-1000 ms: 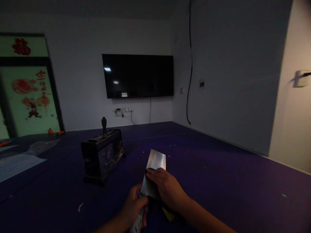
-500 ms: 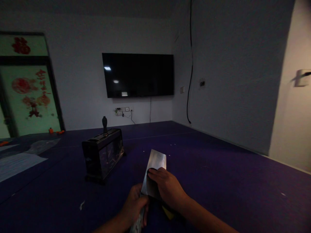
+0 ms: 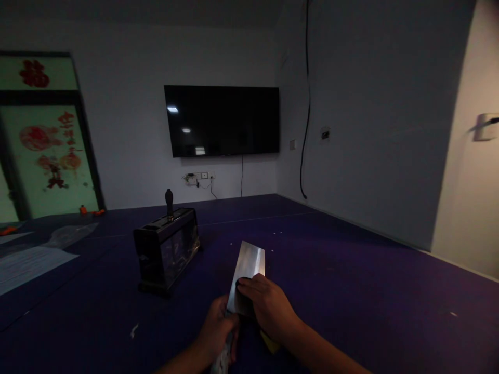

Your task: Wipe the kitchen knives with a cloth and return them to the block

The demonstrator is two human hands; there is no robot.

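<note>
A cleaver [image 3: 249, 256] with a broad, shiny blade points forward and up in front of me. My left hand [image 3: 217, 328] is closed around its pale handle [image 3: 221, 360], close to the blade's base. Pressed against the blade is my right hand [image 3: 271, 305], fingers closed over a dark, soft-looking piece [image 3: 243, 298], perhaps a cloth. Something yellow [image 3: 268, 342] shows beneath that hand; whether it belongs to the dark piece I cannot tell. Left of the blade stands a black knife block [image 3: 150, 259] with a see-through side, and one dark handle [image 3: 169, 200] sticks up from its top.
The surface is covered in purple [image 3: 351, 291], with small white scraps [image 3: 134, 330] on it. White sheets [image 3: 35, 267], clear plastic [image 3: 72, 235] and orange items [image 3: 98, 212] lie at left. A television [image 3: 222, 122] hangs on the back wall; a black cable [image 3: 307, 104] runs down the right one.
My right hand and the dark piece have slid slightly down along the blade. The cleaver's tip sits a touch lower and left. The left hand keeps its hold.
</note>
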